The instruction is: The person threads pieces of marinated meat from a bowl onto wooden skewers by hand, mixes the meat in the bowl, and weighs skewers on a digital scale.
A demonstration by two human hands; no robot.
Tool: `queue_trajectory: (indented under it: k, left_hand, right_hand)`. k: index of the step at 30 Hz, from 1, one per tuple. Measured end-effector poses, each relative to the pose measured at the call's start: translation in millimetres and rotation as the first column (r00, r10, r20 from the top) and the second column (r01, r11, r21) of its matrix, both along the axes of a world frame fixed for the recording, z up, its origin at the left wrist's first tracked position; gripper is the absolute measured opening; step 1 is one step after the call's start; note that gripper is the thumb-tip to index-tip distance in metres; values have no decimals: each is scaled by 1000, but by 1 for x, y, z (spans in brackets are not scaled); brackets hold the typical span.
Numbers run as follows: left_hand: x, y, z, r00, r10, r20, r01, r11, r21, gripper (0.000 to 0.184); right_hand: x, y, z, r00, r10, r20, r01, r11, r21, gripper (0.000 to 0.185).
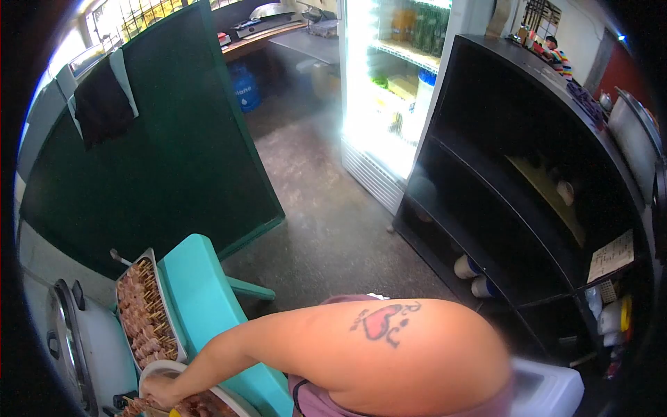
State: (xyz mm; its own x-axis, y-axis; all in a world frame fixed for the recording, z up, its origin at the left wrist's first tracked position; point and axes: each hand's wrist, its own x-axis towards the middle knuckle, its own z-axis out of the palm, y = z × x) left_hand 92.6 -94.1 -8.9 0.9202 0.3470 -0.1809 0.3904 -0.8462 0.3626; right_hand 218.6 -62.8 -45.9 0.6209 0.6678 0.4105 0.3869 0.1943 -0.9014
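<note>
My tattooed right arm stretches to the lower left, and my right hand (161,390) is over a round basin (149,370) with raw meat in it. Its fingers are bent and closed at a piece of raw meat (139,406); the fingertips are partly hidden. Beside the basin, a metal tray (182,351) carries several rows of raw meat skewers (146,313) on sticks. Something yellow (174,413) shows at the bottom edge, cut off. My left hand is out of view.
A turquoise bench (198,285) stands by the tray, with a large lidded pot (97,347) to its left. Behind is a dark green panel (160,167) with cloths over it. A lit glass-door fridge (379,163) and black shelves (500,181) stand right. Another person (556,57) is far back.
</note>
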Motion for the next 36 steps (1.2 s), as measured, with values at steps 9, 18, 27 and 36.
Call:
queue_trajectory:
  k: [9, 18, 27, 36]
  left_hand:
    - [2, 1, 3, 1000, -10, -16, 10, 1000, 2, 27]
    - [0, 10, -5, 999, 20, -32, -21, 1000, -17, 27]
    - [-1, 4, -1, 1000, 7, 16, -6, 999, -53, 27]
    - [-1, 7, 2, 998, -12, 57, 17, 997, -80, 31]
  right_hand:
    - [-2, 30, -21, 998, -67, 17, 63, 983, 175, 6]
    - [1, 12, -9, 994, -90, 66, 79, 985, 154, 9]
    - [3, 15, -13, 992, 95, 89, -95, 995, -1, 9]
    - [-4, 16, -12, 998, -59, 37, 52, 986, 157, 4]
